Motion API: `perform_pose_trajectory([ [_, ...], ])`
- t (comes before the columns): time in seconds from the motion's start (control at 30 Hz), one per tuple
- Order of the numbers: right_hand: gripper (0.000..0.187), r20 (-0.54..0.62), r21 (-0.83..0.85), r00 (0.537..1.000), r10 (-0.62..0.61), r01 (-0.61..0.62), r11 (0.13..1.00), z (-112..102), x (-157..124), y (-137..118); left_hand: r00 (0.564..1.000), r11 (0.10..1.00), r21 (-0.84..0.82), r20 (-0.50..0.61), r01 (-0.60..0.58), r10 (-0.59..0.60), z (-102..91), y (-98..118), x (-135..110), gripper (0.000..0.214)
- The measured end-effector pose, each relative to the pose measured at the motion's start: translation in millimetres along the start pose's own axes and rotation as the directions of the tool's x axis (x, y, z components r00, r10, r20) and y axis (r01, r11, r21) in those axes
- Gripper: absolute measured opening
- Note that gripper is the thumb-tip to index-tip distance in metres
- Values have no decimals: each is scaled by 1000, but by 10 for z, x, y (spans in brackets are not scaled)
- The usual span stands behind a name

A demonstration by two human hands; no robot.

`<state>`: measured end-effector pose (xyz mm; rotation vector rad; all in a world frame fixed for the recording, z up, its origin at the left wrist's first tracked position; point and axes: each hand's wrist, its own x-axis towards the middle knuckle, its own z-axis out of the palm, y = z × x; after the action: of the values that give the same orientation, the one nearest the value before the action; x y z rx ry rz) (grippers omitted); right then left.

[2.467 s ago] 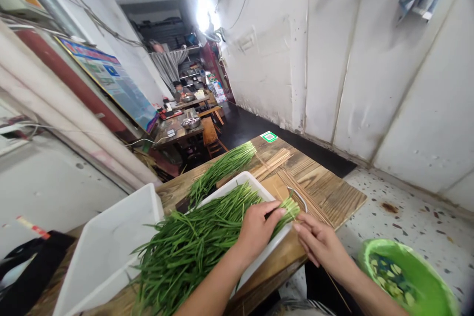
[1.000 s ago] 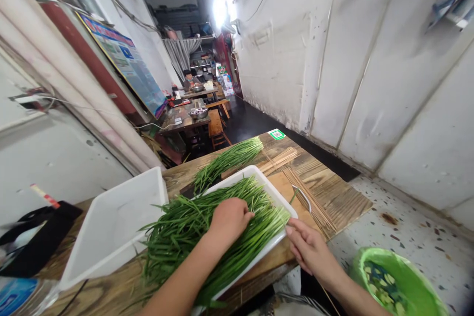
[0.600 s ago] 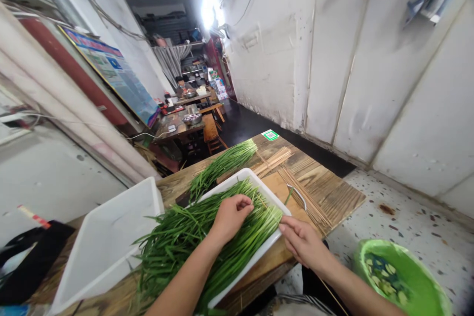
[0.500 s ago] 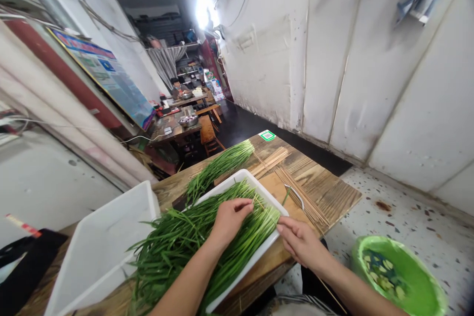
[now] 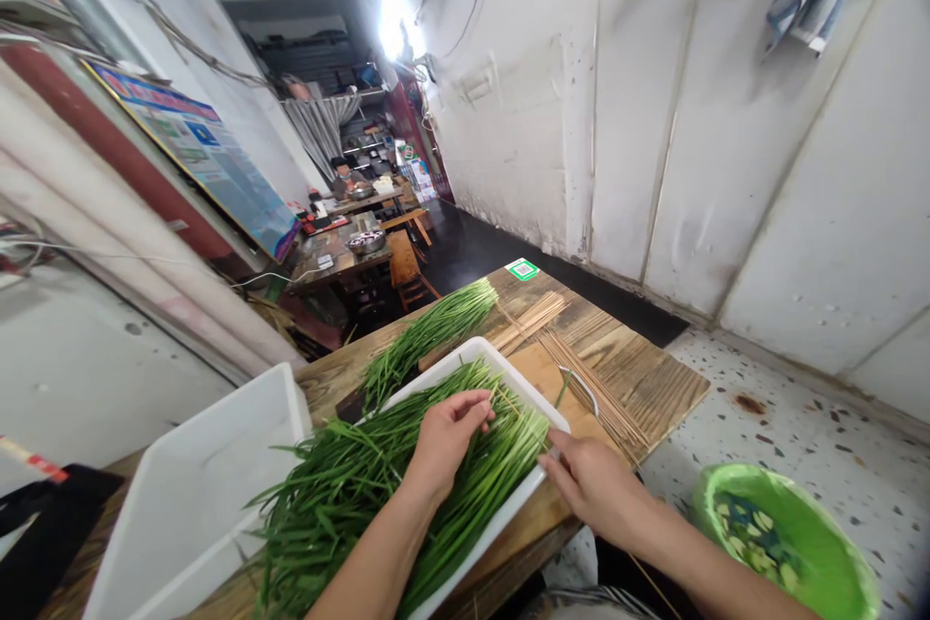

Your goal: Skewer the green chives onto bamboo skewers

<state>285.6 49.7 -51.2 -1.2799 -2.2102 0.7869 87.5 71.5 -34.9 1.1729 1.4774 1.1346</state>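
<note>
A white tray [image 5: 471, 350] on the wooden table [image 5: 639, 378] holds a thick pile of green chives [image 5: 363, 475]. My left hand [image 5: 445, 436] rests on the pile near its cut ends, fingers curled and pinching a few stalks. At the tray's near right corner my right hand [image 5: 592, 484] is closed on a thin bamboo skewer, its point toward the chive ends and its tail running back under my wrist.
An empty white tray [image 5: 196, 494] stands to the left. A second bunch of chives [image 5: 428, 334], loose bamboo skewers [image 5: 588, 378] and a metal handle [image 5: 581, 386] lie farther on the table. A green bowl with scraps [image 5: 777, 542] sits on the floor at right.
My left hand moved from the chives' cut ends at the tray's right edge back onto the pile and now pinches stalks. My right hand shifted slightly left toward the tray corner.
</note>
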Motion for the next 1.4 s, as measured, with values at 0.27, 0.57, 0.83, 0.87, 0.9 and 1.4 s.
perform_pose_trajectory([
  [0.27, 19, 89, -332, 995, -40, 67, 941, -159, 266, -62, 997, 993, -119, -83, -10, 0, -21, -8, 17, 38],
  [0.57, 27, -27, -217, 984, -176, 166, 962, -204, 534, -289, 999, 998, -46, -19, -50, 49, -9, 51, -39, 36],
  [0.83, 22, 65, 25, 927, -370, 369, 929, -192, 860, -262, 992, 988, 135, 108, -77, 62, 61, -51, -18, 23],
  [0.87, 20, 85, 21, 919, -386, 386, 922, -218, 868, -252, 993, 986, 146, 99, -80, 65, 60, -64, -11, 22],
  [0.9, 18, 99, 22, 914, -393, 393, 919, -246, 868, -242, 993, 984, 159, 92, -85, 71, 59, -74, -6, 21],
  [1.4, 19, -46, 445, 990, -130, 137, 885, -58, 870, -151, 994, 976, 187, 27, -110, 107, 25, 1, -34, 15],
])
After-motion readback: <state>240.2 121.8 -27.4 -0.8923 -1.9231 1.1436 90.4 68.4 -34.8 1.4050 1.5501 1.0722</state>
